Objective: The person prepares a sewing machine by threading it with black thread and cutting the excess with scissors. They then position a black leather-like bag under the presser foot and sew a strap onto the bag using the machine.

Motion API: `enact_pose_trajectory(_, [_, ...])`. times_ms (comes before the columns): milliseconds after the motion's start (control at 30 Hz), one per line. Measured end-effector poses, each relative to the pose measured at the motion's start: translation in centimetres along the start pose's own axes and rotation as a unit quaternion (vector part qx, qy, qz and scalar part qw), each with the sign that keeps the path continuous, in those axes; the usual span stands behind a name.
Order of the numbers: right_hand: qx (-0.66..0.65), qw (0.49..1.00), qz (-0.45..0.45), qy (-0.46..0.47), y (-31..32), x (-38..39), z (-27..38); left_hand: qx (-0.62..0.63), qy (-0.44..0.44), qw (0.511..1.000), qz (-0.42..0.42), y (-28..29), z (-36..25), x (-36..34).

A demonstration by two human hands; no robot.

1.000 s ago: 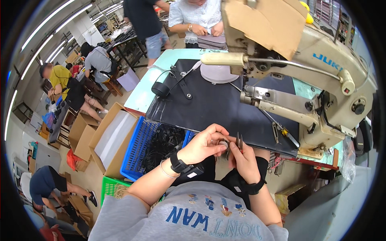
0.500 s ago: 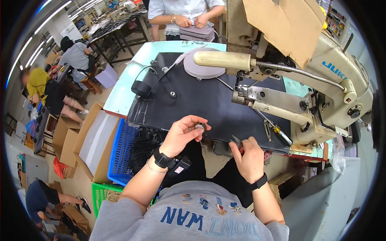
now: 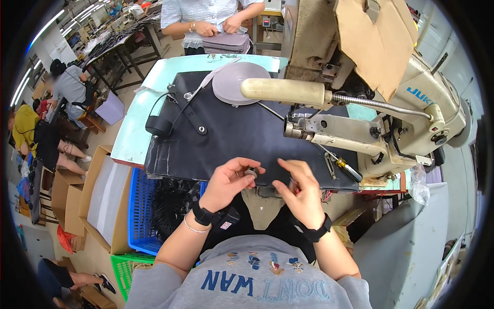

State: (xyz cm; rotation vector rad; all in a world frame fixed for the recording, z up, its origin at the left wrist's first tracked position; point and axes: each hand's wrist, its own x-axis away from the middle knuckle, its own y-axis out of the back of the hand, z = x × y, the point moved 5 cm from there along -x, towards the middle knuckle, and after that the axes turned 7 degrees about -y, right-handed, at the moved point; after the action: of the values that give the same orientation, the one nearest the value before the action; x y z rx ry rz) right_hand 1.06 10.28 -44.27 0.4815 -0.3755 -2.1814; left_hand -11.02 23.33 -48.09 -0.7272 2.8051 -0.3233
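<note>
Between the thumb and fingers of my left hand point(image 3: 226, 184) is a small round metal bobbin point(image 3: 251, 172), held just off the front edge of the sewing table. My right hand point(image 3: 304, 201) is close by on the right, its thumb and forefinger apart and pointing towards the bobbin. A bit of the red handle of small snips point(image 3: 295, 186) shows inside that hand; their blades are hidden. Beyond both hands lies a dark sheet point(image 3: 242, 144) covering much of the pale green tabletop point(image 3: 135, 135).
A cream sewing machine point(image 3: 355, 136) reaches in from the right. On the sheet lie a tape roll point(image 3: 237, 82), a black cylinder point(image 3: 158, 125) and a screwdriver point(image 3: 349, 169). A blue basket point(image 3: 140, 219) stands at left. Across the table, a person's hands point(image 3: 218, 27) hold stacked grey pieces.
My right hand has moved left, nearer the left hand, and its thumb and forefinger have spread. The snips' blade, visible before, is now hidden. My left hand keeps the bobbin. The view has shifted.
</note>
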Motion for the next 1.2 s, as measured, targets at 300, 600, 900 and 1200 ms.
enact_pose_trajectory(300, [-0.086, 0.992, 0.053, -0.078, -2.5, -1.5, -2.6, 0.077, 0.027, 0.996, 0.045, -0.3, 1.9, -0.5])
enact_pose_trajectory(600, [-0.189, 0.96, 0.052, -0.199, -1.7, -0.6, -4.4, 0.105, 0.046, 0.992, 0.049, 0.0, 3.4, -0.7])
enact_pose_trajectory(900, [-0.237, 0.956, -0.084, -0.152, -0.8, -0.9, -5.7, 0.155, 0.042, 0.985, 0.057, 0.4, 3.6, 0.3])
enact_pose_trajectory(1200, [-0.156, 0.965, -0.148, -0.149, 1.2, -1.1, -5.8, 0.178, 0.092, 0.977, 0.077, 0.3, 4.4, 1.3])
